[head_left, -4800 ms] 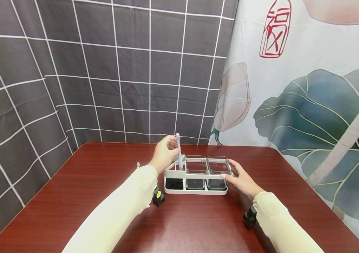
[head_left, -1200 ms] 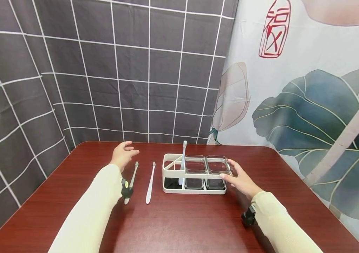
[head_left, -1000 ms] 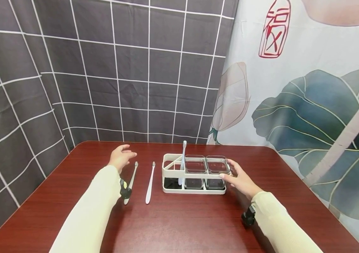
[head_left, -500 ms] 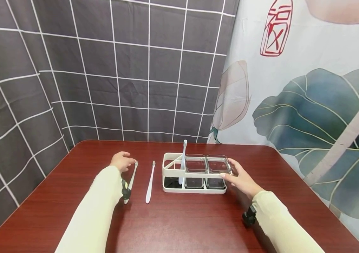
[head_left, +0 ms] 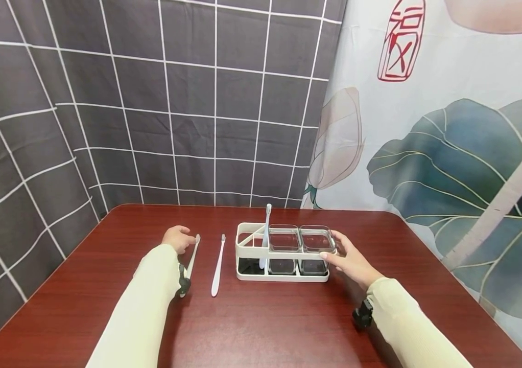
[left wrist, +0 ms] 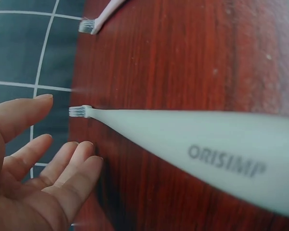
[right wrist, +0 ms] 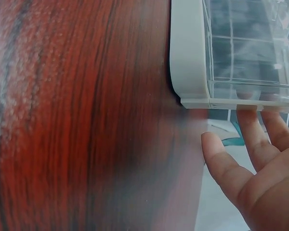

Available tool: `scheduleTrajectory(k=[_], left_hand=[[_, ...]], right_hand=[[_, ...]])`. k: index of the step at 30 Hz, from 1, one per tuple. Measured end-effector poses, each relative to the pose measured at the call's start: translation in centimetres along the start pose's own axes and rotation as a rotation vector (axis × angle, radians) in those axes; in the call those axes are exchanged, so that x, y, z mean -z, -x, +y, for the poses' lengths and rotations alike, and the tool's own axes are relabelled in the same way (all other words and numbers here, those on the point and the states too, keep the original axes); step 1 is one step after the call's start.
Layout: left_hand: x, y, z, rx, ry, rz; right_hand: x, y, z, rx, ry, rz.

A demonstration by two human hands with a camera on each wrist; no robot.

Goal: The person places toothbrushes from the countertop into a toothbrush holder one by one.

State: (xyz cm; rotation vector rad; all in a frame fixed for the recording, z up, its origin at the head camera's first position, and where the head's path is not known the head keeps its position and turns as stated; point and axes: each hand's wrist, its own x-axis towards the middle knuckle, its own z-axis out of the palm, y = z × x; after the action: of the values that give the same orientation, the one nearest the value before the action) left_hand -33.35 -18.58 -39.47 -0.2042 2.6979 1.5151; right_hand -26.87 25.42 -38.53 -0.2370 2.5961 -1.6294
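My left hand [head_left: 178,239] is by the bristle end of a pale toothbrush [head_left: 191,261] lying on the table. In the left wrist view its fingers are spread, with the thumb apart, and the brush handle [left wrist: 216,144] reads ORISIMP. A second, pinkish-white toothbrush [head_left: 217,271] lies to the right. A light-blue toothbrush [head_left: 267,225] stands leaning in a white two-tier holder [head_left: 252,252], beside two clear cups [head_left: 285,240]. My right hand [head_left: 350,260] is at the holder's right end. In the right wrist view, its fingertips [right wrist: 248,118] touch that end and the thumb is held apart.
The reddish-brown wooden table [head_left: 270,327] runs back to a dark grey gridded curtain [head_left: 187,133]. A white cloth with leaf prints [head_left: 454,163] hangs at the right. Black cameras [head_left: 362,314] sit on both wrists.
My left hand has let go of the light-blue toothbrush, now standing in the holder. It has moved left, then lowered to the pale toothbrush's bristle end. My right hand has stayed at the holder.
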Motion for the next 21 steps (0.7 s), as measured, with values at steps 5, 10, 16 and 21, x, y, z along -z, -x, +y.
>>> scheduleTrajectory(k=[5,10,16,21], left_hand=[[-0.19,0.04,-0.03,-0.008,-0.045,-0.01],[-0.28,0.25,0.02,0.008,-0.053,-0.023],[-0.47,0.2,-0.19,0.032,-0.013,-0.039],[-0.75,0.07,-0.4,0.024,-0.019,-0.047]], right_hand=[[-0.03,0.0,0.01,-0.009,0.001,-0.004],[-0.08,-0.03,-0.11,-0.008,-0.002,-0.005],[-0.04,-0.01,-0.12,0.005,-0.014,-0.006],[0.0,-0.02,0.03,0.026,-0.031,-0.006]])
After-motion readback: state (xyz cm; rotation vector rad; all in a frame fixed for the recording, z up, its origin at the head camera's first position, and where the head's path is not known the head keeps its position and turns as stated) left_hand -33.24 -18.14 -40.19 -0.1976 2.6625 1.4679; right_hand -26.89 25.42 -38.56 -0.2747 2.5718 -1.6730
